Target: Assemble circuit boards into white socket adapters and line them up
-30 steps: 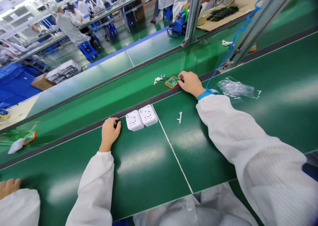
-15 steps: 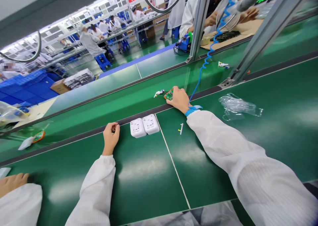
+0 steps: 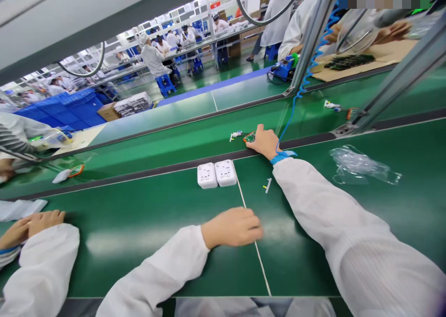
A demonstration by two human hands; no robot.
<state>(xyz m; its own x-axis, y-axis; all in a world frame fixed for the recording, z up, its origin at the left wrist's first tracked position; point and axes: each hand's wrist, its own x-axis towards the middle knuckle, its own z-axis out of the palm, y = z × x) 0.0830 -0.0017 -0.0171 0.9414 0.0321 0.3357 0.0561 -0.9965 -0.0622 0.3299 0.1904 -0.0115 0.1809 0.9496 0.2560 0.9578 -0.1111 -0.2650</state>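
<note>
My right hand [image 3: 266,143], wearing a blue wrist strap [image 3: 283,156], grips a green circuit board [image 3: 249,137] with an orange edge over the far belt. A small white part on a lead [image 3: 237,134] lies just left of the board. My left hand [image 3: 232,226] is closed above the near green surface, its fingers curled under; whatever they hold, if anything, is hidden. Beyond it, two white square socket housings [image 3: 216,174] stand side by side near the dark rail. Between my hands lies a small white T-shaped piece with a yellow tip [image 3: 267,185].
Clear plastic bags [image 3: 362,164] lie at the right. Metal posts [image 3: 313,38] rise beyond the rail, with a coiled blue cord [image 3: 313,59] hanging nearby. Another person's hands [image 3: 35,226] rest at the left edge. More boards [image 3: 75,170] lie on the belt.
My left hand has swung right and nearer to me, from beside the socket housings to the white line. My right hand stays on the circuit board. The view has shifted left.
</note>
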